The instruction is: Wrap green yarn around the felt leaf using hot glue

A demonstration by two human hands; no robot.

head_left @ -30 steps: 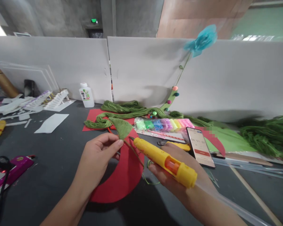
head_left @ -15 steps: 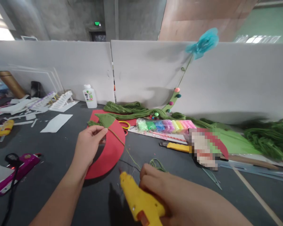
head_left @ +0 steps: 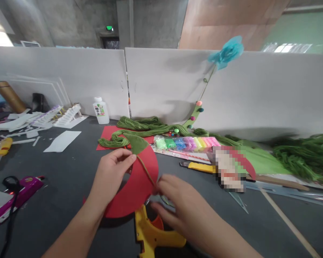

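My left hand [head_left: 114, 175] pinches a red crescent-shaped piece [head_left: 144, 175] near its top, where a green tip [head_left: 136, 144] covers the end. From under my left thumb a strand of green yarn [head_left: 145, 169] runs down across the red surface. My right hand [head_left: 179, 202] is at the crescent's right edge, slightly blurred, its fingers on the lower end of that strand; the thumb sits a little lower. Below the crescent a yellow glue gun [head_left: 150, 233] rests on the dark table, out of my hand.
Behind lie green yarn skeins [head_left: 140, 123], packs of coloured clay [head_left: 185, 142] and a yellow cutter knife [head_left: 200, 167]. A purple glue gun [head_left: 24, 195] with a black cord is at left. A white bottle [head_left: 101, 111] and a blue flower [head_left: 227, 53] stand by the partition.
My right hand has let go of the yellow glue gun, now lying on the table, and has moved up to the yarn. The crescent has shifted right and down with my left hand.
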